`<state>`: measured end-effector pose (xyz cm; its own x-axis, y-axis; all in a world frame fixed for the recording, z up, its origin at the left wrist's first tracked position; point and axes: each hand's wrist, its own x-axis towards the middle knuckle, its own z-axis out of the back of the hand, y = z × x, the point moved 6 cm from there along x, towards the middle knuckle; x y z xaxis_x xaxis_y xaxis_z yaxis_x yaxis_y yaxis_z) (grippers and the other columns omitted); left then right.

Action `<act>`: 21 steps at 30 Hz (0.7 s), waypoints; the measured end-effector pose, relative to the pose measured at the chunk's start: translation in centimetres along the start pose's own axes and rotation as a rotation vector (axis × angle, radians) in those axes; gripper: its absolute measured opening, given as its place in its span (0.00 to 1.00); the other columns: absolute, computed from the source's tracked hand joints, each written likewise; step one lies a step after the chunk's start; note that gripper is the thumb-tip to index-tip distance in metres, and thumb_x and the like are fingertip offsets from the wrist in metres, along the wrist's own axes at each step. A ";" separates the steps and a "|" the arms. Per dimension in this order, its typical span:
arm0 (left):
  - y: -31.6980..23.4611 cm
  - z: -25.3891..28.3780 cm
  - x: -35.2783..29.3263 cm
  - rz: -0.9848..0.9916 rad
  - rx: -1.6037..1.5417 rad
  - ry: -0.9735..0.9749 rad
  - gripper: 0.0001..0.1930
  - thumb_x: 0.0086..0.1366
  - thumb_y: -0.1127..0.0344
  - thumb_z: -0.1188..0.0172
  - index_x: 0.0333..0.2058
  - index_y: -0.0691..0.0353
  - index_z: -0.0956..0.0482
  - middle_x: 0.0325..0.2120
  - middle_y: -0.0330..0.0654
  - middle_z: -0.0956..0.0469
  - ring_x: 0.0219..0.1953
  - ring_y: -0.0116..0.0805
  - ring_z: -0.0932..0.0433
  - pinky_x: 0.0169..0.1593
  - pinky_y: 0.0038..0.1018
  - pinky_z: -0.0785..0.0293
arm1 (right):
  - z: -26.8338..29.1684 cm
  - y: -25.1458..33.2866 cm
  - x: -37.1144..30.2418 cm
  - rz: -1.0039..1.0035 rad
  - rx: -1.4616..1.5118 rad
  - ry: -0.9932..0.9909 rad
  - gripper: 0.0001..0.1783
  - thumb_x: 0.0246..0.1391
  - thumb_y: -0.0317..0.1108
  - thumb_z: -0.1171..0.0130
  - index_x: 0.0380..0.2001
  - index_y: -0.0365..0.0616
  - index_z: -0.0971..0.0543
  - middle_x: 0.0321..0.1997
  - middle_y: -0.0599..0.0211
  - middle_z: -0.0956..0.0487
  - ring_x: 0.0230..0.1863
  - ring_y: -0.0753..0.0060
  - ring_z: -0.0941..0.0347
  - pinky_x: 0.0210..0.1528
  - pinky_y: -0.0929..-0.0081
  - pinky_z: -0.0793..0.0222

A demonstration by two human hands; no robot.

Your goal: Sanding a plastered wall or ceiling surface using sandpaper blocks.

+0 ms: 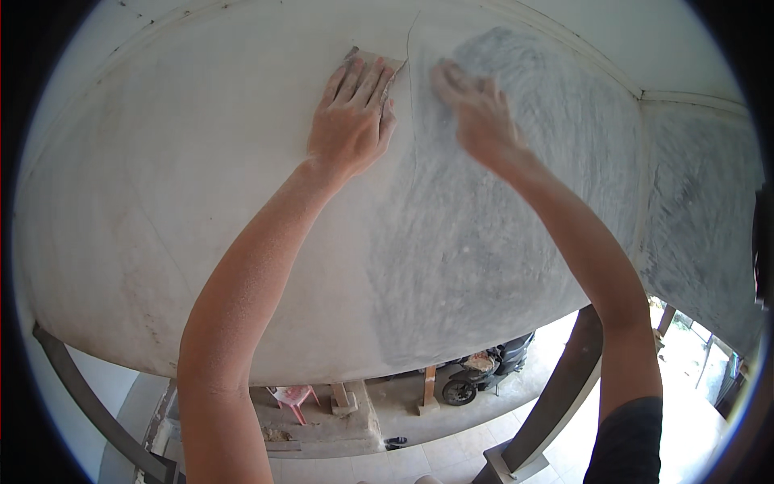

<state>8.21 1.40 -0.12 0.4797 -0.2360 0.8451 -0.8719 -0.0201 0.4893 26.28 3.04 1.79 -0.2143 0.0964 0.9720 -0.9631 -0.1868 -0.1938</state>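
My left hand [349, 129] is raised to the upper part of a pale wall [226, 161]. It presses a worn sheet of sandpaper [382, 58] flat against the surface, fingers stretched over it and the thumb at its right side. Pale dust coats that hand and forearm. To its right, past a thin dark crack [410, 77], my right hand [482, 113] is at the left edge of a swirled grey area [508, 226] of the wall. Motion smears its fingers, so whether they hold anything cannot be made out.
Below the wall's lower edge stand a dark metal post [564, 387] on the right and a curved dark bar [89, 403] on the left. Further down are a red plastic chair [297, 398], a motorbike [484, 371] and a tiled floor [403, 464]. Another grey wall [701, 185] adjoins at right.
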 end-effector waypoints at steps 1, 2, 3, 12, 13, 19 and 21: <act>0.0 0.0 0.1 0.001 0.003 -0.003 0.23 0.72 0.60 0.60 0.62 0.62 0.32 0.64 0.42 0.33 0.67 0.42 0.37 0.71 0.38 0.48 | -0.3 1.8 -1.0 0.148 -0.032 0.049 0.38 0.55 0.17 0.55 0.69 0.56 0.40 0.75 0.76 0.45 0.66 0.51 0.43 0.65 0.48 0.41; 0.1 0.0 0.3 0.009 0.006 -0.007 0.23 0.72 0.61 0.60 0.62 0.62 0.32 0.64 0.42 0.33 0.67 0.42 0.37 0.71 0.38 0.48 | -0.3 1.1 0.1 0.151 -0.031 0.045 0.38 0.55 0.17 0.55 0.69 0.56 0.40 0.75 0.76 0.45 0.66 0.51 0.43 0.65 0.48 0.41; -0.5 -0.1 0.4 0.014 -0.012 -0.009 0.23 0.72 0.61 0.60 0.62 0.62 0.32 0.64 0.42 0.33 0.67 0.42 0.37 0.71 0.38 0.48 | 0.2 -1.1 1.6 0.075 -0.130 0.008 0.38 0.55 0.18 0.54 0.69 0.56 0.41 0.75 0.75 0.45 0.66 0.51 0.43 0.64 0.47 0.40; -0.4 -0.1 0.0 -0.001 0.002 -0.035 0.23 0.72 0.61 0.59 0.62 0.62 0.31 0.62 0.43 0.31 0.66 0.43 0.36 0.70 0.39 0.47 | 0.7 0.8 2.5 0.029 -0.284 0.131 0.42 0.55 0.15 0.59 0.71 0.62 0.44 0.76 0.76 0.47 0.68 0.54 0.44 0.66 0.45 0.40; -1.0 0.0 0.4 -0.001 -0.018 -0.039 0.23 0.72 0.61 0.59 0.62 0.62 0.31 0.62 0.43 0.31 0.66 0.43 0.36 0.70 0.39 0.47 | 1.7 -1.7 3.8 -0.068 -0.301 0.126 0.42 0.55 0.15 0.58 0.71 0.62 0.44 0.76 0.76 0.48 0.67 0.56 0.43 0.66 0.46 0.40; -0.2 0.1 0.1 -0.018 0.045 -0.013 0.23 0.72 0.61 0.59 0.62 0.62 0.32 0.63 0.43 0.32 0.66 0.43 0.36 0.71 0.39 0.47 | 0.2 0.2 2.8 -0.132 -0.222 0.081 0.42 0.54 0.14 0.60 0.70 0.62 0.42 0.76 0.78 0.45 0.68 0.55 0.43 0.67 0.46 0.42; -0.7 -0.1 0.1 -0.001 0.015 -0.024 0.23 0.72 0.62 0.59 0.62 0.62 0.31 0.62 0.43 0.31 0.66 0.43 0.35 0.70 0.39 0.46 | 0.1 0.7 2.0 0.118 -0.204 -0.022 0.37 0.54 0.21 0.50 0.68 0.55 0.39 0.74 0.71 0.43 0.64 0.54 0.40 0.59 0.57 0.37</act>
<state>8.88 1.43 -0.32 0.4785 -0.2595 0.8389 -0.8727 -0.0350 0.4869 25.24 2.99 3.59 -0.3262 0.0644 0.9431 -0.9449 0.0063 -0.3273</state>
